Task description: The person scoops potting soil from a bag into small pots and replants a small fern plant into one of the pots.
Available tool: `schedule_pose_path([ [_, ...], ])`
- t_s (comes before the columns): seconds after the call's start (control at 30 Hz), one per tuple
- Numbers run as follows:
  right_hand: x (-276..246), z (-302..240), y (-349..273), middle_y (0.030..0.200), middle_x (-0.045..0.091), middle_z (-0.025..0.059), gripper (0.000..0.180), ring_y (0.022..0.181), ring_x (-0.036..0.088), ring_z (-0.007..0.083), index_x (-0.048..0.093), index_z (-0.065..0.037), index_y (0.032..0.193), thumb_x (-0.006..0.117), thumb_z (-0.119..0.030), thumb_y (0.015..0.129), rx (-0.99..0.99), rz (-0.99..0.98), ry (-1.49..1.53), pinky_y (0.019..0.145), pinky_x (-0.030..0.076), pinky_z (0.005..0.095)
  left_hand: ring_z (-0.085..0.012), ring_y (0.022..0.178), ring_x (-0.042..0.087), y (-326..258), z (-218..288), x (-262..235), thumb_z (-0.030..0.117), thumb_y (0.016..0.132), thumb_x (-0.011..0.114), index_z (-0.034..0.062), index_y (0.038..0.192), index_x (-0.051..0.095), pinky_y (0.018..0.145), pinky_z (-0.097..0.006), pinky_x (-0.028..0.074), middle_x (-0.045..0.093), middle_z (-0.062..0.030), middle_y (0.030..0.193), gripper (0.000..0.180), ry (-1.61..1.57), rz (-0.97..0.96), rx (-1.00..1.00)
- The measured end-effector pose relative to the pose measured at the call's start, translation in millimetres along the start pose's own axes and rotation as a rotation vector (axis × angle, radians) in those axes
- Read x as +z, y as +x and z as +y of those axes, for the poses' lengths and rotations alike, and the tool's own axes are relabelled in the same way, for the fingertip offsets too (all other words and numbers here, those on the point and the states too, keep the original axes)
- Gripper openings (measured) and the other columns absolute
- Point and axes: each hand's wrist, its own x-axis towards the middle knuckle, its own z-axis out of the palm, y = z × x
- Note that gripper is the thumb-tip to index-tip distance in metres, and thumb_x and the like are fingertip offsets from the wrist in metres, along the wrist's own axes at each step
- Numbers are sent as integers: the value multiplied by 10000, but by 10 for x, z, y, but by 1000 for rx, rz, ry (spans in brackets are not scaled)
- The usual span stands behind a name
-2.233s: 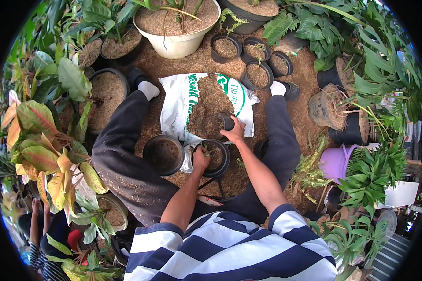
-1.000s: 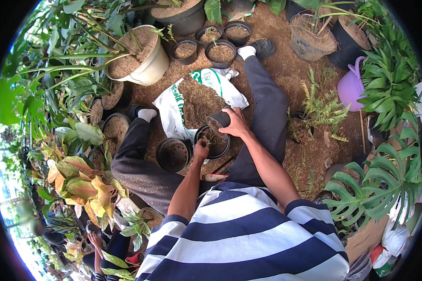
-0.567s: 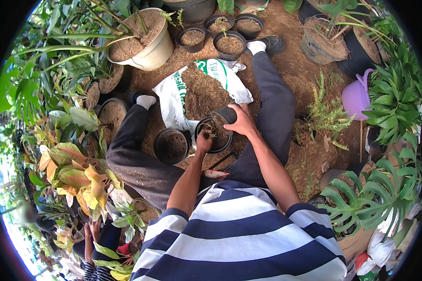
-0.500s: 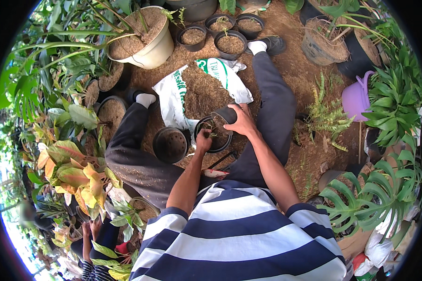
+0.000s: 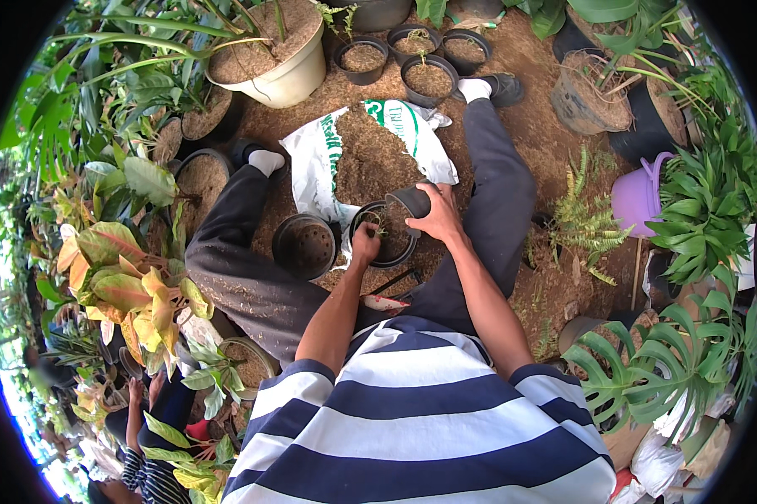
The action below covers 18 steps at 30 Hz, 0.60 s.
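Observation:
My left hand (image 5: 365, 244) is closed, fingers pinched on a small green seedling (image 5: 378, 222) over a black pot (image 5: 404, 254) between my legs. In my right hand (image 5: 440, 215) is a smaller black pot (image 5: 410, 202), tilted above that pot's right side, its mouth towards the seedling. Fingers and the tilted pot hide the seedling's roots and part of the lower pot's inside. To the left stands another black pot (image 5: 304, 247) with holes in its base and no soil in it. Just beyond, loose brown potting mix (image 5: 370, 160) lies on an opened white bag (image 5: 315, 160).
Several small black pots (image 5: 428, 80) of soil stand beyond the bag, beside a large white pot (image 5: 304, 80). A purple bucket (image 5: 636, 200) and a fern (image 5: 584, 223) are at right. Leafy plants (image 5: 126, 290) crowd the left, where another person's hands (image 5: 135, 395) show.
The view has shifted slightly. My right hand keeps the small pot tilted, its mouth now a little farther from the seedling. My left hand stays at the seedling.

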Motion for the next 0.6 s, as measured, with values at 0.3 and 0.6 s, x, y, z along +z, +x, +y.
schedule_pose_path([
  [0.3,-4,22,31,1318,396,198,806,1235,424,374,511,-136,1314,847,-332,608,31,9,67,1000,423,445,-301,881,650,-9,-30,-1,75,787,653,48,996,625,810,-377,489,676,-158,917,213,12,16,35],
  [0.6,-32,20,15,1265,421,161,817,1231,408,374,516,-126,1306,853,-322,588,37,29,51,1035,394,428,-191,953,628,38,-94,-12,49,822,652,41,1067,612,862,-307,476,677,-113,1004,248,-40,-56,-49],
])
